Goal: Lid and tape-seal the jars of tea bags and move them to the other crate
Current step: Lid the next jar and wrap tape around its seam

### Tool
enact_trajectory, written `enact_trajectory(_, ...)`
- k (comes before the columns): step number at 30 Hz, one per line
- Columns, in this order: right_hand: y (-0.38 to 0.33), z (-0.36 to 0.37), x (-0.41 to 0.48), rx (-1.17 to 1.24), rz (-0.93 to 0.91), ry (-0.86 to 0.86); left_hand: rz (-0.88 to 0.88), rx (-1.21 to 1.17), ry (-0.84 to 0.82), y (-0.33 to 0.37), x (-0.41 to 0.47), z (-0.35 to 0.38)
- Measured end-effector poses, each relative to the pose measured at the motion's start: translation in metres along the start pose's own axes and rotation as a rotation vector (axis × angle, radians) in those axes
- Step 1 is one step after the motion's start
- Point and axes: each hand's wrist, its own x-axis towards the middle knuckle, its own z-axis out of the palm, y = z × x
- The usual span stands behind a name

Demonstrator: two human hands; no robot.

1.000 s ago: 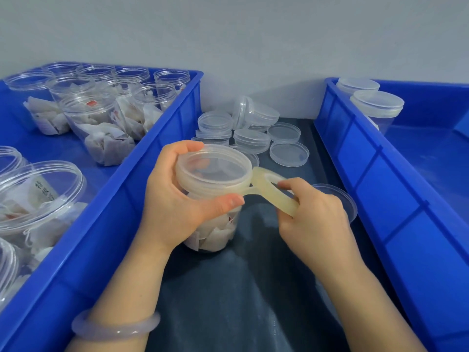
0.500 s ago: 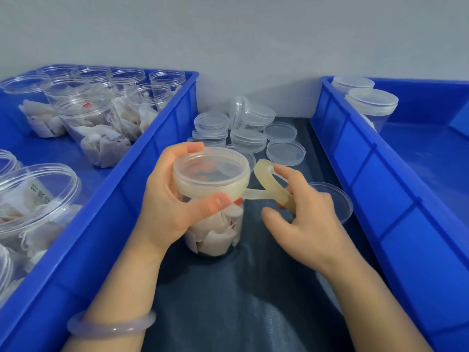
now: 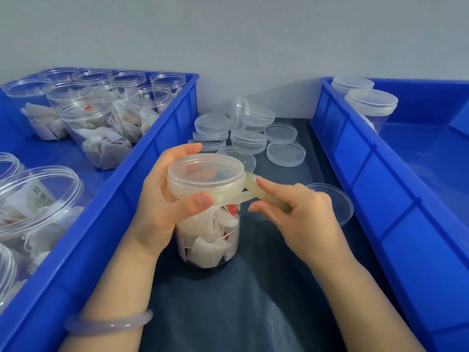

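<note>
A clear jar of tea bags (image 3: 210, 237) stands on the dark mat between two blue crates, with a translucent lid (image 3: 205, 174) on it. My left hand (image 3: 162, 201) grips the lid's rim, thumb pressing a strip of tape against it. My right hand (image 3: 302, 219) holds the yellowish tape roll (image 3: 264, 194) close to the jar's right side; the strip runs from the roll to the lid edge. The roll is mostly hidden by my fingers.
The left crate (image 3: 142, 174) holds several open jars of tea bags (image 3: 96, 133). In the right crate (image 3: 380, 199), two lidded jars (image 3: 370, 105) stand at the far end. Several loose lids (image 3: 248, 135) lie at the back of the mat, one lid (image 3: 335, 201) beside my right hand.
My right hand has brought the tape roll in closer to the jar and turned it, shortening the free strip. The left hand keeps its grip on the lid.
</note>
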Motion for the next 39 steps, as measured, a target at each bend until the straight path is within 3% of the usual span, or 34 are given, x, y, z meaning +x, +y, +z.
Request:
enact_trajectory(4, -0.002, 0.016, 0.003, -0.177, -0.092, -0.020, 0.012, -0.038, 0.022, 0.002, 0.000, 0.000)
enact_trajectory(8, 0.011, 0.021, -0.003, -0.174, 0.064, -0.383, 0.048, -0.020, 0.046, 0.006, 0.001, 0.001)
enact_trajectory(10, 0.009, 0.013, -0.007, 0.054, 0.125, -0.354, 0.055, 0.019, 0.022, 0.007, 0.000, 0.004)
enact_trajectory(13, -0.001, -0.003, -0.003, 0.777, 0.218, -0.217, 0.049, 0.011, 0.032, 0.004, 0.000, 0.007)
enact_trajectory(15, -0.009, -0.009, -0.002, 1.062, 0.232, -0.151, 0.039, 0.011, 0.044, 0.003, 0.000, 0.008)
enact_trajectory(22, -0.021, -0.013, -0.001, 0.886, 0.295, 0.043, 0.033, 0.095, 0.126, -0.004, 0.001, 0.009)
enact_trajectory(28, -0.026, -0.021, -0.001, 0.935, 0.038, -0.124, 0.038, 0.153, 0.213, -0.008, 0.004, 0.007)
enact_trajectory(39, -0.020, -0.017, 0.003, 0.769, 0.289, 0.145, 0.053, 0.153, 0.161, -0.007, 0.003, 0.008)
